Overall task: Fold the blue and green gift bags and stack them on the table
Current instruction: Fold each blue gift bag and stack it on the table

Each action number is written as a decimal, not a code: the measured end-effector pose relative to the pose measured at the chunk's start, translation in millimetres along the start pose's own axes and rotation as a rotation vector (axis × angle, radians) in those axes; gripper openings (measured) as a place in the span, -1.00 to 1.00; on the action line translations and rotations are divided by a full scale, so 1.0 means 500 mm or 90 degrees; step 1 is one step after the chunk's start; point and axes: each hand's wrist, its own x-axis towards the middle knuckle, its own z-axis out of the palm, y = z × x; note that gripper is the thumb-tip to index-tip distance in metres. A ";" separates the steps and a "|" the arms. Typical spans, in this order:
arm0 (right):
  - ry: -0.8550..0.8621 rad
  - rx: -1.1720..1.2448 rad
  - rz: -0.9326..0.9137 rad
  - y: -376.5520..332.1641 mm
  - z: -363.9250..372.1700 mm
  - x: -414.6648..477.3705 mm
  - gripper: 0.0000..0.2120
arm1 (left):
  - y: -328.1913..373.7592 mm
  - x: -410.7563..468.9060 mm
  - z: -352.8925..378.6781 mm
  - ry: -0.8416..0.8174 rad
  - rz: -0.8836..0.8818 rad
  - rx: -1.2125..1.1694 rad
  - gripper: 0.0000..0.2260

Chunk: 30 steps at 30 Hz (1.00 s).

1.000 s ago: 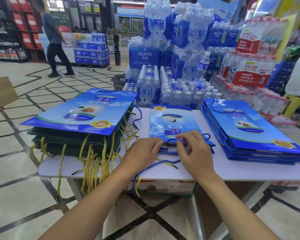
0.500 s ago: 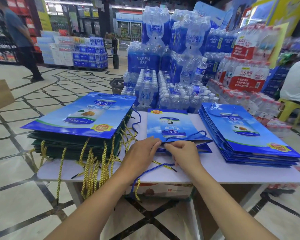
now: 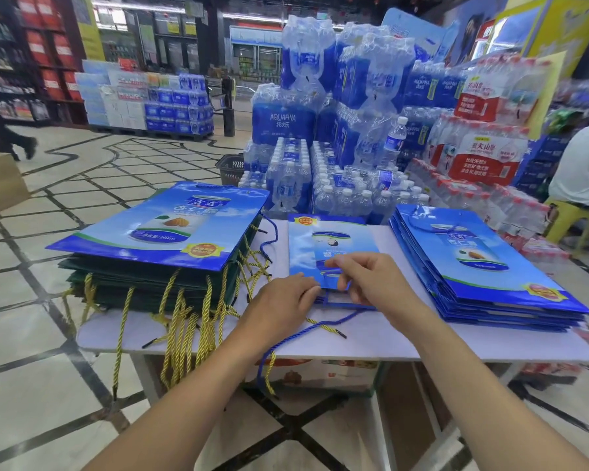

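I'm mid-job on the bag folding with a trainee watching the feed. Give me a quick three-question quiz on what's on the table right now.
1. True or false: the green bags lie under a blue bag at the left end of the table.
2. The left hand and right hand are both on: A the right-hand stack, B the middle bag, C a water bottle.
3. Fill in: the cords hanging from the green bags are ____ in colour.
Key: 1 true; 2 B; 3 yellow.
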 end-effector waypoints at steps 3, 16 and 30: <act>0.047 -0.435 -0.133 0.007 -0.031 0.063 -0.84 | -0.001 -0.002 0.000 0.002 0.005 -0.001 -0.70; -0.055 -0.758 -0.044 0.010 -0.071 0.257 -0.85 | 0.002 -0.002 0.001 -0.021 0.050 0.041 -0.75; -0.045 -0.736 -0.069 0.071 0.003 0.310 -0.37 | -0.013 0.018 0.009 -0.255 0.136 0.208 -0.57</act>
